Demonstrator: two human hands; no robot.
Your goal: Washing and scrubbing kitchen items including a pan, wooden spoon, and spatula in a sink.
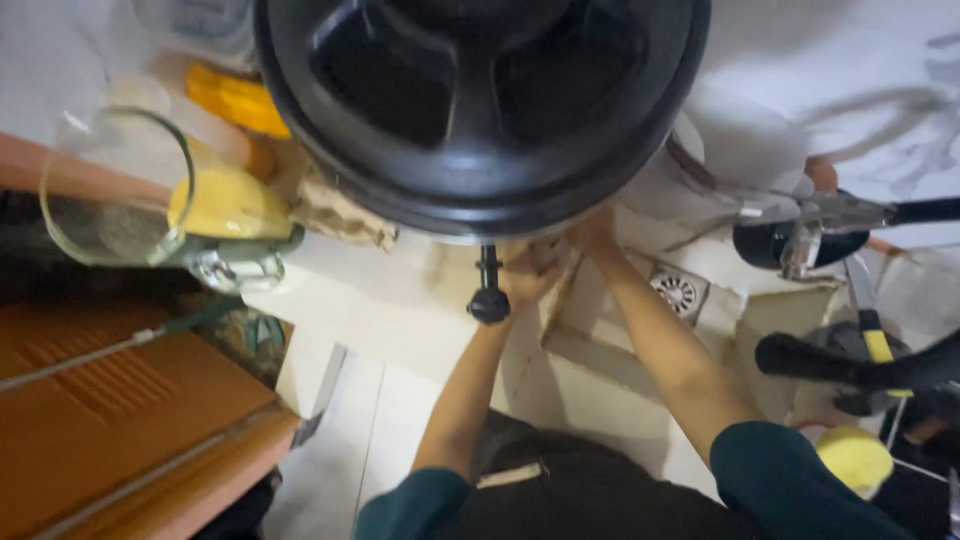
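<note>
Black plastic is filling the top of the view: a large round black lid-like part (480,110) with spoked recesses is hanging close under the camera, and everything else is best placed against it. Both hands are reaching up to its lower rim. The left hand (527,275) is sitting just below that rim, a little right of the rim's lowest point, and the right hand (592,232) is lying just beside it, further right and slightly higher, its fingers disappearing under the black edge. Whether either hand is gripping or merely pressing is something I cannot tell, since the fingertips are hiding behind the rim and the picture is blurring there. Both forearms are running down and away from the black part into dark teal sleeves (790,480).

A short black rod with a round knob (488,290) is hanging straight down from the bottom of the black part, just left of the left hand; touching or apart, I cannot say.

Left of the black part, a clear glass jug (115,190) is lying tilted, with something yellow (225,205) showing beside it. Below and left, an orange ribbed surface (120,400) is spreading out. Right of the black part, dark handled utensils (840,215) are resting on a pale marbled surface (860,90), and below the hands a small round metal drain grate (677,292) is sitting in a pale floor
</note>
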